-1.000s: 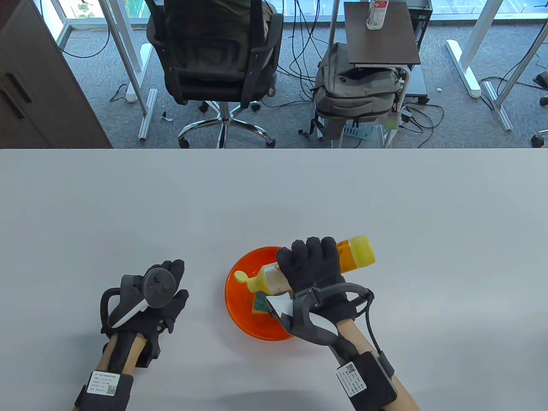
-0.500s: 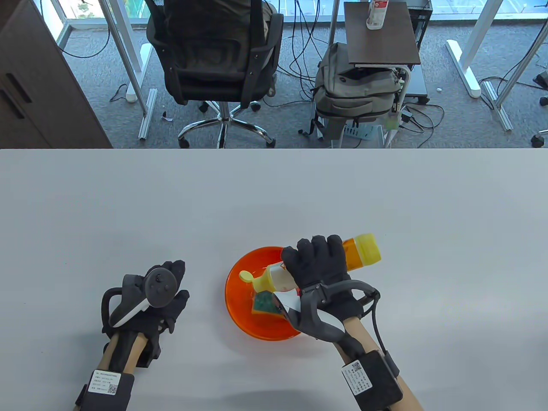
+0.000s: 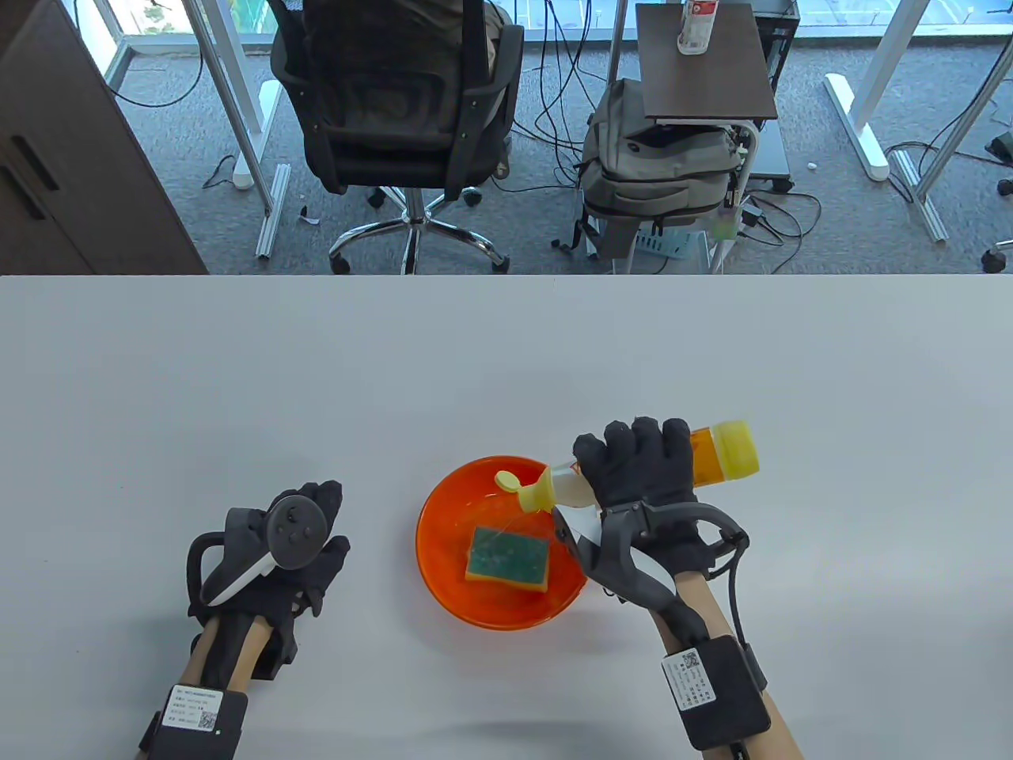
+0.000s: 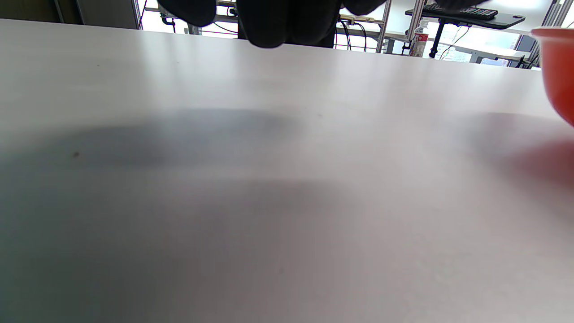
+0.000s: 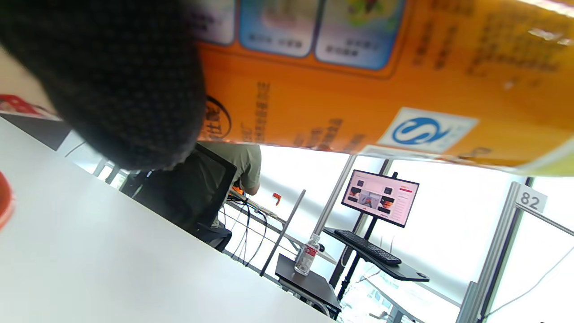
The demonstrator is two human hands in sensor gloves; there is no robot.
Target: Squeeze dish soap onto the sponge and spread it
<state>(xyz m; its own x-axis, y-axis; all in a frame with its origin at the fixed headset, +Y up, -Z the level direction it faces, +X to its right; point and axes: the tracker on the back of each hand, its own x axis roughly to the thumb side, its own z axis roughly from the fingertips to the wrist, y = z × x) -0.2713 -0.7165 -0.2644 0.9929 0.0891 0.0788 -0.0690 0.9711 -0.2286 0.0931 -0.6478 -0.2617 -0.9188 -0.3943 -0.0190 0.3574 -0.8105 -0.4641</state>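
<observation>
An orange bowl (image 3: 443, 546) sits on the table and holds a green-topped yellow sponge (image 3: 507, 559). My right hand (image 3: 641, 475) grips an orange dish soap bottle (image 3: 712, 457), tipped on its side, with its open yellow cap (image 3: 522, 491) over the bowl's far right rim. The bottle's orange label (image 5: 381, 72) fills the top of the right wrist view beside a gloved finger (image 5: 116, 80). My left hand (image 3: 305, 538) rests on the table left of the bowl and holds nothing. The bowl's rim (image 4: 558, 67) shows at the right edge of the left wrist view.
The white table (image 3: 237, 380) spreads around the bowl. Beyond its far edge stand an office chair (image 3: 396, 103), a grey backpack (image 3: 657, 166) and a small side table (image 3: 704, 63) with a bottle on it.
My right hand has moved the bottle to the right and away from me, off the bowl's middle. The sponge, partly hidden before, now shows whole. My left hand has not moved.
</observation>
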